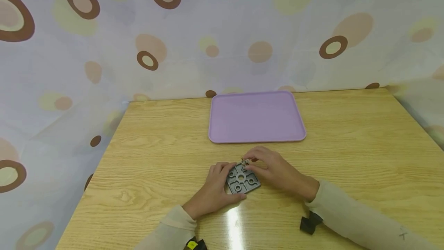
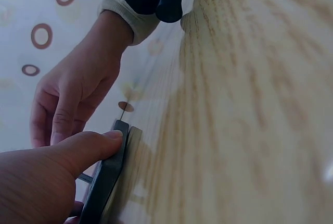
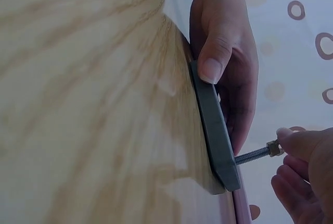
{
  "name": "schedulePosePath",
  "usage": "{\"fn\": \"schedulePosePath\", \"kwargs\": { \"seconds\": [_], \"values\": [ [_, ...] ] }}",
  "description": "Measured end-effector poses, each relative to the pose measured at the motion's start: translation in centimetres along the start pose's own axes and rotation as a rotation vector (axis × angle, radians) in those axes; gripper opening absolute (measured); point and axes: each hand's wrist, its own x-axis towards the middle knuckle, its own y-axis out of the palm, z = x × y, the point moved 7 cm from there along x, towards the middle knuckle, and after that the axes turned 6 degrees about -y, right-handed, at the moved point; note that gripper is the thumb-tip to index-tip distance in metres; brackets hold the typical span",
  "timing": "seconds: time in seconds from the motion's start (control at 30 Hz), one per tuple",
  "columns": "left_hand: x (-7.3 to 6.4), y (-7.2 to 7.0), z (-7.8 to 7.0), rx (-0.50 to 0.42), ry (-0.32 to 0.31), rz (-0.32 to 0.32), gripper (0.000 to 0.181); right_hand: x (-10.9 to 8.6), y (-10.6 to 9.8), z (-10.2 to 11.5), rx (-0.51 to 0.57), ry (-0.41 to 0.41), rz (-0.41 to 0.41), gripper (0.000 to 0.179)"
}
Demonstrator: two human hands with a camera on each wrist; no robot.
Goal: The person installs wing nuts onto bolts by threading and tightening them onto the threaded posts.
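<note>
A square grey metal plate (image 1: 241,184) with raised ribs and round holes is low over the wooden table. My left hand (image 1: 213,190) grips it along its left side, thumb on the near edge and fingers on the far one. In the right wrist view, a threaded bolt (image 3: 252,156) sticks out of the plate's face (image 3: 217,130) near one corner. At the bolt's free end, my right hand (image 3: 307,174) pinches a small brass-coloured nut (image 3: 274,148) between thumb and finger. Fingers partly cover the nut.
A lilac tray (image 1: 256,117) lies at the back of the wooden table (image 1: 156,157), beyond both hands. Behind it rises a spotted cloth backdrop (image 1: 229,22), which also closes in the left and right sides. Dark wrist mounts (image 1: 310,222) hang beneath the sleeves.
</note>
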Motion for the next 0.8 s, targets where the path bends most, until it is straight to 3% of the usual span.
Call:
{"fn": "schedulePosePath", "kwargs": {
  "seconds": [0.27, 0.8],
  "values": [
    [-0.02, -0.10, -0.21, 0.007, 0.008, -0.001, 0.087, 0.31, 0.25, 0.18, -0.016, 0.013, 0.000, 0.034],
    [0.00, -0.06, -0.19, 0.008, 0.000, 0.000, 0.086, 0.24, -0.10, -0.13, -0.036, 0.063, -0.007, 0.026]
  ]
}}
